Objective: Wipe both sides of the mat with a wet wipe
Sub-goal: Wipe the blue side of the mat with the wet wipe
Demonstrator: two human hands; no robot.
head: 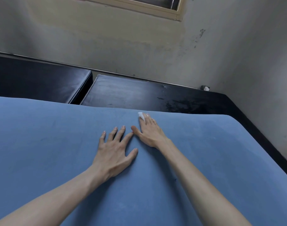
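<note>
The mat (58, 144) lay flat before the person. The left hand (114, 153) pressed it, fingers spread. The right hand (150, 132), fingers straight, pressed the wet wipe (141, 116) near the far edge. Wiping this side was apparently underway; the next stroke calls for steady pressure.

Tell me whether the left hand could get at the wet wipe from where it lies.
Probably yes. The left hand lies flat on the blue mat beside the right hand, whose fingers press the wet wipe; only those fingers cover it.
</note>
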